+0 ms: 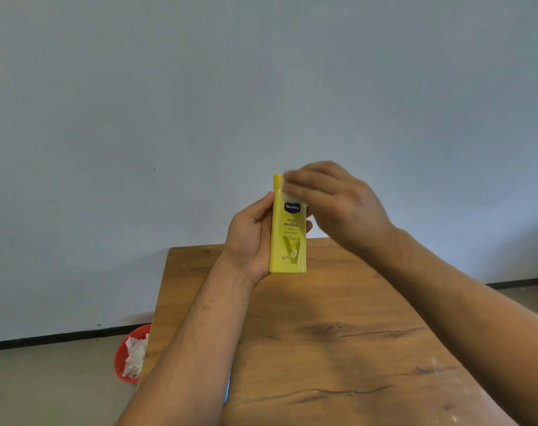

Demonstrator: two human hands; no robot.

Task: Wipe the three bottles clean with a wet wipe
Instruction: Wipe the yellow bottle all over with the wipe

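A yellow lotion bottle (288, 238) with a dark blue label badge is held upright in the air above the far end of the wooden table (338, 333). My left hand (249, 238) grips its lower body from the left. My right hand (332, 198) covers the cap end and holds a white wet wipe (287, 193) against the top of the bottle; only a small edge of the wipe shows under the blurred fingers. No other bottles are in view.
A red bin (123, 355) holding crumpled white wipes stands on the floor left of the table. A thin blue object (227, 388) peeks out beside my left forearm. A pale wall stands behind the table.
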